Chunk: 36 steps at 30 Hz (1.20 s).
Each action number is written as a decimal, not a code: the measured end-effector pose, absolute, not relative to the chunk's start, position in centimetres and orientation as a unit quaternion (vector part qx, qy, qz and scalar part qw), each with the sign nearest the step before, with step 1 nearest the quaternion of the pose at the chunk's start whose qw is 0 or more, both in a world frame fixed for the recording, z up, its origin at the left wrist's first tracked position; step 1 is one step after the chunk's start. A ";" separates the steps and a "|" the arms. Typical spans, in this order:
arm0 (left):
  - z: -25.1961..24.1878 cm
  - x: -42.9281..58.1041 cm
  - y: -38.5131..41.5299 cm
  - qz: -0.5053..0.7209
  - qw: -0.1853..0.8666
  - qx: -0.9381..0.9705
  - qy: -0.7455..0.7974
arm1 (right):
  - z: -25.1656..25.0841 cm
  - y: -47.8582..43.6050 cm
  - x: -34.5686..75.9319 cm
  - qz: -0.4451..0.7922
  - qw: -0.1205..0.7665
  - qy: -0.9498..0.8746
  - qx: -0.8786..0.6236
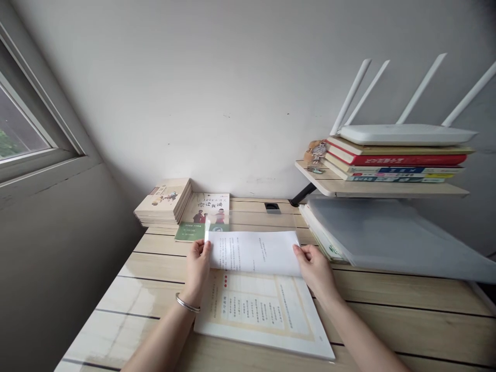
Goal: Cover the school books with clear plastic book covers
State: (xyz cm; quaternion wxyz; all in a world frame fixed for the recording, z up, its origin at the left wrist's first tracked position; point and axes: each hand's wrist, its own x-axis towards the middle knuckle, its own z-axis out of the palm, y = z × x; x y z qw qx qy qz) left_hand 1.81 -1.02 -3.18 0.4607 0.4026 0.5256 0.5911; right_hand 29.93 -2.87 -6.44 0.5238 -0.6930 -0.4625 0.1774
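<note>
In the head view, a booklet point(267, 315) with printed pages lies open on the wooden desk. Its upper white page point(251, 248) is lifted and held across by both hands. My left hand point(199, 263), with a silver bangle at the wrist, pinches the page's left edge. At the right edge, the thumb and fingers of my right hand point(313, 266) are closed on the same page. A clear plastic cover point(263, 221) sticks out beyond the page's far edge. How the cover is joined to the booklet is hidden.
A book stack point(165, 201) and a green-and-white book point(205, 206) sit at the back left. To the right, a raised shelf point(387, 188) bears books and a white router point(406, 134). Clear plastic sheets point(391, 232) lie beneath it. A window point(27, 119) is at left.
</note>
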 end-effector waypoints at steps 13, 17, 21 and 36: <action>-3.4 1.7 -0.9 0.615 0.432 0.370 0.546 | -5.4 -3.1 30.0 0.275 0.573 -0.426 -0.644; -2.9 1.5 -1.7 0.584 0.426 0.402 0.561 | -5.6 -3.1 29.8 0.269 0.583 -0.404 -0.652; -2.5 1.5 -2.1 0.562 0.474 0.404 0.543 | -5.7 -3.2 29.7 0.274 0.601 -0.391 -0.641; -2.9 2.2 -1.4 0.525 0.315 0.464 0.640 | -6.6 -2.9 29.3 0.234 0.590 -0.384 -0.671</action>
